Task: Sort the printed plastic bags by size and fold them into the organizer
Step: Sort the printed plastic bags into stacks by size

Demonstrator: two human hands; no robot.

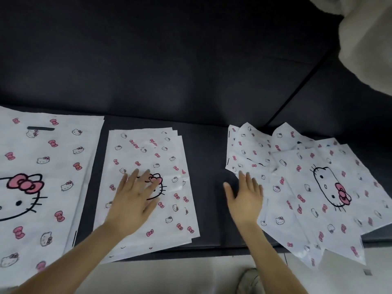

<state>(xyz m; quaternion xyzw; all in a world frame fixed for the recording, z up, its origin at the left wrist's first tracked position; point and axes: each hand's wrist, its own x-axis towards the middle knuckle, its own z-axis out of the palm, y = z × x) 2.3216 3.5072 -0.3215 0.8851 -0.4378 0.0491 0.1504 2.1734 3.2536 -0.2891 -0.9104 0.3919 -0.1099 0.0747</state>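
Observation:
White plastic bags printed with cat faces and pink bows lie on a dark sofa seat (212, 187). A stack of large bags (42, 177) lies at the left. In the middle sits a neat stack of medium bags (167, 187), and my left hand (135, 196) rests flat on it with fingers spread. At the right a loose, overlapping heap of bags (314, 187) of mixed sizes spills over the seat's front edge. My right hand (246, 198) is flat with straight fingers at the heap's left edge, holding nothing. No organizer is in view.
The dark sofa backrest (169, 60) rises behind the bags. A pale fluffy cushion or blanket (364, 39) fills the upper right corner. Light floor (169, 276) and a shoe (250, 281) show below the seat edge.

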